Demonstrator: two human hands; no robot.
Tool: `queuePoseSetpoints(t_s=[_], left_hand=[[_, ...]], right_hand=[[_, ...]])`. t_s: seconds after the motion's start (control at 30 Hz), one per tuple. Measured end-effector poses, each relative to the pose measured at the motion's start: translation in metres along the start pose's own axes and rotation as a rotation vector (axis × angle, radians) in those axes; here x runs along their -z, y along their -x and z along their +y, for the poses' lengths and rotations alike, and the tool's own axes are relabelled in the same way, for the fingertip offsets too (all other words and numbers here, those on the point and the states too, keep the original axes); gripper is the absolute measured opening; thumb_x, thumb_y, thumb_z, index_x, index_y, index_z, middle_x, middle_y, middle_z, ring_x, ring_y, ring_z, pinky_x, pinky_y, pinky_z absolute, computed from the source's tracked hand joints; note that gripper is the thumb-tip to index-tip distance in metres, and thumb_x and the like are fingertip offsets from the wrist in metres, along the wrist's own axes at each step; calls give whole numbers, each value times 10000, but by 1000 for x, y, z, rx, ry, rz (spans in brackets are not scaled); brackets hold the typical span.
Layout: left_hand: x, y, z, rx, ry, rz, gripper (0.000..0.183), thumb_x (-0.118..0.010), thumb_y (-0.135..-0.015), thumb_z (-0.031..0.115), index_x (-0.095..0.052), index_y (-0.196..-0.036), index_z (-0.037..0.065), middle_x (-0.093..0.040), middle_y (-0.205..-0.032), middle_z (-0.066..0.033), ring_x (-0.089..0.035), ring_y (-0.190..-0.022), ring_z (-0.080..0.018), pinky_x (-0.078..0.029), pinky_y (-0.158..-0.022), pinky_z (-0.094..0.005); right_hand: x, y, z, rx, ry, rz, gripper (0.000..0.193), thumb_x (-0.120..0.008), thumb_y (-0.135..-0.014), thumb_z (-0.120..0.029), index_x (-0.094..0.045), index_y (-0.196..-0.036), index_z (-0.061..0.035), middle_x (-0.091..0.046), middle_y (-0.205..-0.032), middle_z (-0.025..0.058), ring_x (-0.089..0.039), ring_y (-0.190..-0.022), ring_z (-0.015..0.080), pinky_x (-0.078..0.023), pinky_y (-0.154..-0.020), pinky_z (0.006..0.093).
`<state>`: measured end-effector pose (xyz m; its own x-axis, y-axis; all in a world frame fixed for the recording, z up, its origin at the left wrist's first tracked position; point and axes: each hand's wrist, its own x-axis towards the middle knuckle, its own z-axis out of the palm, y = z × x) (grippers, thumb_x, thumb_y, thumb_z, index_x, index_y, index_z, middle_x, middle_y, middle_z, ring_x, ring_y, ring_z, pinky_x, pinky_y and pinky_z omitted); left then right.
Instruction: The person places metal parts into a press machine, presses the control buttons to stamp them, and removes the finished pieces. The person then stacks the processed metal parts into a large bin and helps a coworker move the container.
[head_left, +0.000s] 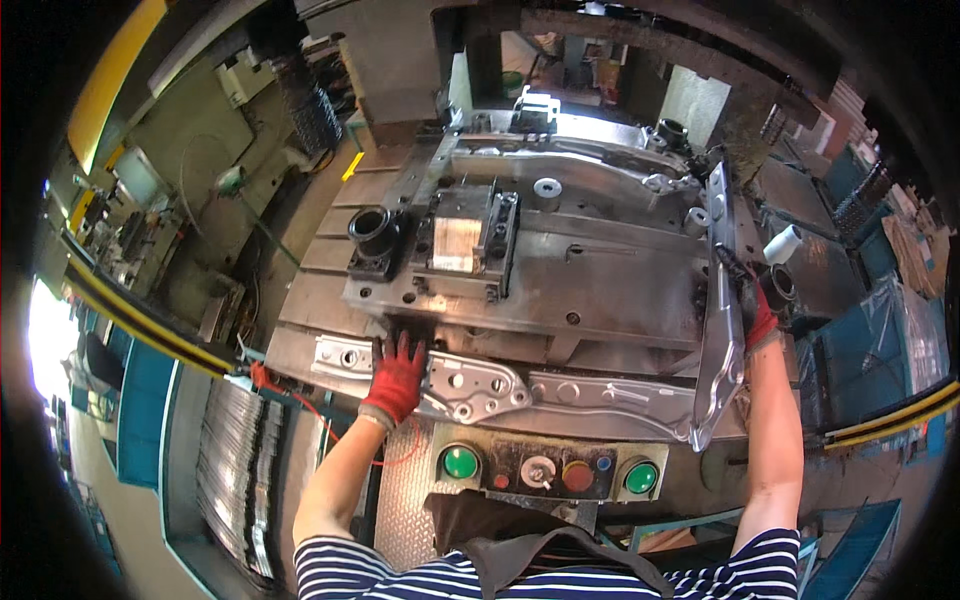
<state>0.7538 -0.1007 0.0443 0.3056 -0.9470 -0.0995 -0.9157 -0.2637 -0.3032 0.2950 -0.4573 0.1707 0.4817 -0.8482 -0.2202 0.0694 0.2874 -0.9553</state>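
Note:
My left hand (396, 382), in a red glove with dark fingertips, lies with fingers stretched and spread over a long stamped metal bracket (475, 385). That bracket, with several round holes, runs along the front edge of the press die (620, 265). My right hand (762, 318), gloved alike, grips a second long stamped metal rail (717, 330) at the die's right side. This rail points away from me, and its near end meets the right end of the front piece. Part of my right hand is hidden behind it.
A control panel with two green buttons (460, 462) sits before me. Stacked metal strips (235, 470) fill a blue bin at left. Guide posts (373, 232) and a raised block (458, 243) stand on the die. Another stamped rail (580, 165) lies along its back.

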Motion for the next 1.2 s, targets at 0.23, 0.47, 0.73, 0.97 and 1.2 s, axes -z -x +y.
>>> queuePoseSetpoints(t_s=[0.23,0.47,0.73,0.97,1.2], left_hand=[[17,27,-9,40,233,-14,1094,-796,-522,343,-275,-1456,113,-207,-1505,-214,-163,-1384,-441,-82,-1112,-613],[8,49,-15,152,522,305,1024,-777,-559,303,-295,-1426,50,-253,-1465,-245,-166,-1366,-476,-95,-1111,-608],[-61,117,-42,526,751,482,908,-739,-614,169,-325,-1408,11,-334,-1413,-261,-282,-1313,-463,-199,-1096,-553],[-124,151,17,484,963,263,793,-758,-647,134,-397,-1339,-7,-437,-1332,-249,-384,-1258,-425,-287,-1080,-481],[-179,140,72,441,2073,-262,811,-708,-757,8,-271,-1440,8,-416,-1396,-163,-422,-1277,-246,-341,-1070,-337]], right_hand=[[-44,9,-47,558,1226,124,529,-644,-845,-375,-569,-1257,-52,-646,-1080,215,-630,-972,308,-473,-865,386],[-187,-71,-115,815,1977,25,556,-635,-801,-494,-553,-1269,-205,-573,-987,188,-595,-937,365,-488,-783,428],[-235,-191,-78,1027,1976,-189,438,-650,-832,-390,-569,-1253,-299,-576,-1049,144,-581,-942,340,-478,-785,435],[-230,-226,-58,975,1876,-238,489,-584,-889,-320,-458,-1361,-305,-458,-1324,168,-478,-1184,374,-403,-955,493],[-221,-144,-29,892,1765,70,652,-638,-817,-408,-407,-1383,-181,-385,-1372,255,-341,-1292,454,-235,-1084,573]])
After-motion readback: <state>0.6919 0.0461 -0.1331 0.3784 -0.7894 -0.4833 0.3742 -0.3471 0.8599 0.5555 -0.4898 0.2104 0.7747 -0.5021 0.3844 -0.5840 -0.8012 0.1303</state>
